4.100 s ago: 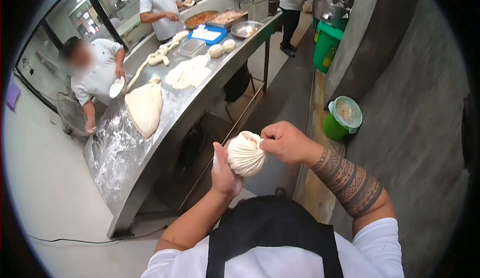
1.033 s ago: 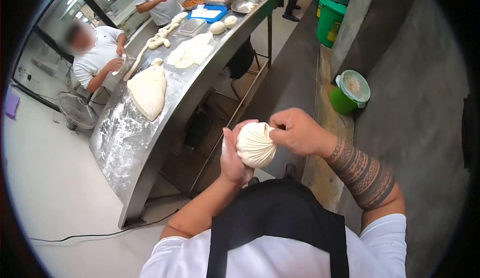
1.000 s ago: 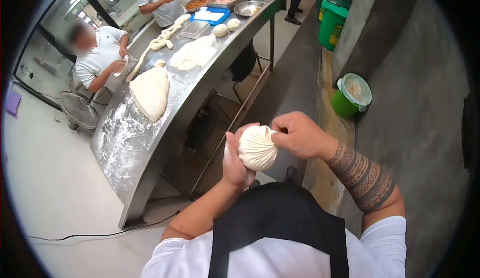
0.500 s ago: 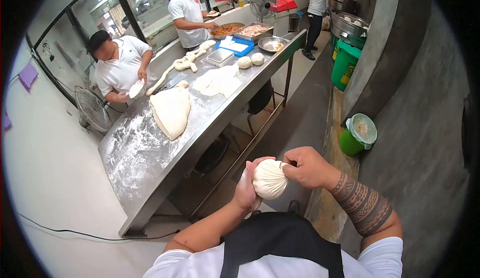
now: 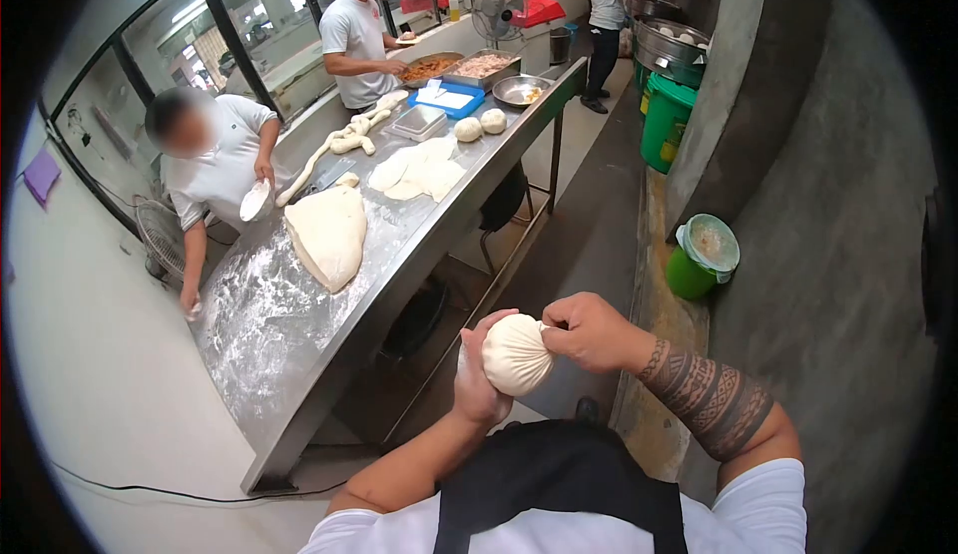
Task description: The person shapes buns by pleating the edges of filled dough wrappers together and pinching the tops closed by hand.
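Observation:
A round, pleated dough bun (image 5: 516, 356) is held between my hands, in front of my black apron. My left hand (image 5: 479, 374) cups it from the left side, fingers curled behind it. At the bun's right side, where the pleats gather to a point, my right hand (image 5: 591, 331) pinches the gathered tip between thumb and fingers. Any filling inside is hidden by the dough.
To the left stands a floured steel table (image 5: 269, 324) with a big dough slab (image 5: 327, 240), flattened dough pieces (image 5: 414, 168), two dough balls (image 5: 480, 126) and trays of filling (image 5: 482, 68). Several co-workers stand around. A green bucket (image 5: 703, 257) sits by the right wall.
My hands and the bun have shifted slightly left in view, still together. The co-worker at the table's left has lowered one hand to the table edge. The camera view has turned a little.

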{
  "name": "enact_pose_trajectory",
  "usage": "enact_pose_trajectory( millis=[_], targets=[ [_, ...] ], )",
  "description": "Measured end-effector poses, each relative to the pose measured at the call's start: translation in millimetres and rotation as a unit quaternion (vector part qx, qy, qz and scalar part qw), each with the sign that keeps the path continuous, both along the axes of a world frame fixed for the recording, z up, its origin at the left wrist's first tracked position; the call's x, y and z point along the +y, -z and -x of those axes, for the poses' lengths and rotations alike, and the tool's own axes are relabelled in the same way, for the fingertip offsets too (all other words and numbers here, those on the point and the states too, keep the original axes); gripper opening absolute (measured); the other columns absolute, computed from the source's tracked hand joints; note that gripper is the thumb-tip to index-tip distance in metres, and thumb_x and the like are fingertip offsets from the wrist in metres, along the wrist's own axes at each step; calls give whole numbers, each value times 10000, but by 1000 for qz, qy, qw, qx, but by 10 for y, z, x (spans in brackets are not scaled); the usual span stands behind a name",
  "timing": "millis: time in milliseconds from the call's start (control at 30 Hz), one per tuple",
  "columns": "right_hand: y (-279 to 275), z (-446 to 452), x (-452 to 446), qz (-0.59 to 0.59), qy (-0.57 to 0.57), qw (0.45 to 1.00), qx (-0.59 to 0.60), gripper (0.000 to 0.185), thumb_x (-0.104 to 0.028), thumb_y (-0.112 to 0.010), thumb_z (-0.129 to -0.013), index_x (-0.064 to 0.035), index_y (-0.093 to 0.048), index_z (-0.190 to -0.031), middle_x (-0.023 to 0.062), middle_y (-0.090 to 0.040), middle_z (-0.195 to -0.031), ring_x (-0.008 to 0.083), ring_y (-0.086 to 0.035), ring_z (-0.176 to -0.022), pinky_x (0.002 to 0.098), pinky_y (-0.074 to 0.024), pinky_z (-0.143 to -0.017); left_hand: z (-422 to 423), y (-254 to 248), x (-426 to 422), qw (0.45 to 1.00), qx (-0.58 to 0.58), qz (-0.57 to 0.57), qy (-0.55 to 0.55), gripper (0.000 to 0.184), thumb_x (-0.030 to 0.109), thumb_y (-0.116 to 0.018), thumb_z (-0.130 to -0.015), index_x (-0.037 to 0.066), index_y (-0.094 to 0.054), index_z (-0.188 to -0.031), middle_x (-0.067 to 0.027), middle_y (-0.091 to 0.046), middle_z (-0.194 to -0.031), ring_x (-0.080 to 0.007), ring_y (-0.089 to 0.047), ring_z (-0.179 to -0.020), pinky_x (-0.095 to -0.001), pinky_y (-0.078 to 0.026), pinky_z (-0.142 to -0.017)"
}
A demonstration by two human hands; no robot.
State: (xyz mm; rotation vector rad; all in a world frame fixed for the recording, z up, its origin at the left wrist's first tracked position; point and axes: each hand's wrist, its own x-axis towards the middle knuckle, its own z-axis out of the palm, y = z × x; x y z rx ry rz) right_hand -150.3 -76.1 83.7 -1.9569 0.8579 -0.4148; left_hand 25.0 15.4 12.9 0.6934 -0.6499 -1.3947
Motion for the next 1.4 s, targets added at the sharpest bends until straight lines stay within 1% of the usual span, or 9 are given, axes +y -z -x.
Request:
enact_pose_trajectory(
  millis=[333, 467, 567, 667, 767, 867, 967, 1267, 1400],
  targets=[
    [-110, 10, 71, 75, -24, 996, 36, 226, -187, -631, -859, 29, -694, -851, 141, -616, -672, 195, -554, -594, 348, -473, -591, -191, -150, 21, 990, -3, -85, 109, 722, 608, -221, -1075, 14, -503, -1371, -141, -634, -1269, -267, -633, -1181, -424, -516, -1025],
    [-45, -7, 68, 44, -23, 998, 24, 242, -194, -617, -866, 36, -666, -809, 148, -593, -659, 191, -546, -587, 348, -470, -590, -143, -33, 51, 998, -58, 9, 29, 691, 594, -201, -1082, 51, -458, -1424, -145, -598, -1324, -265, -612, -1212, -426, -507, -1033],
    [-9, -29, 108, 4, -15, 999, 36, 245, -207, -632, -841, 28, -660, -778, 197, -625, -710, 310, -628, -646, 413, -503, -642, -39, 81, 65, 999, 51, 10, 17, 678, 588, -209, -1084, 55, -479, -1405, -147, -609, -1302, -270, -615, -1205, -431, -505, -1035],
    [-89, -12, 114, 88, 7, 995, 51, 198, -178, -660, -835, 18, -648, -812, 187, -639, -744, 315, -638, -671, 423, -510, -656, -24, 104, 45, 999, 27, -19, 11, 778, 676, -266, -1036, 9, -503, -1360, -189, -624, -1283, -329, -641, -1158, -497, -512, -1020],
    [-178, -11, 137, 138, 34, 990, -8, 142, -102, -683, -826, 9, -627, -893, 147, -631, -762, 223, -641, -682, 357, -518, -652, -75, 108, 22, 994, 71, -33, 72, 664, 574, -239, -1087, 41, -514, -1370, -155, -631, -1274, -300, -638, -1161, -445, -516, -1021],
    [-355, 31, 101, 120, -12, 992, -21, 147, -68, -691, -817, -2, -609, -919, 144, -644, -820, 250, -660, -729, 370, -528, -669, -31, -98, -4, 986, 92, -99, 93, 811, 713, -263, -1016, 27, -525, -1361, -176, -640, -1266, -329, -656, -1125, -506, -544, -943],
    [-562, 84, 75, 188, -47, 981, -8, 125, -64, -668, -829, 0, -593, -907, 191, -648, -835, 396, -644, -788, 435, -531, -728, -24, -272, -58, 968, 149, -127, 154, 860, 759, -257, -986, 45, -535, -1376, -174, -651, -1266, -341, -673, -1096, -516, -561, -893],
    [-993, 399, -38, 323, -150, 931, -75, 114, -45, -682, -860, -33, -615, -952, 128, -625, -798, 345, -624, -750, 417, -511, -677, 170, -669, -208, 946, 207, -45, 246, 898, 797, -257, -958, 61, -532, -1394, -186, -645, -1303, -356, -697, -1096, -535, -622, -821],
    [-1079, 589, -115, 244, -119, 960, -64, 80, -41, -686, -864, -12, -625, -908, 117, -636, -758, 249, -649, -682, 355, -507, -626, 464, -654, -263, 980, 135, -70, 126, 922, 810, -245, -950, 52, -528, -1393, -182, -659, -1272, -344, -705, -1068, -527, -618, -803]
  ],
)
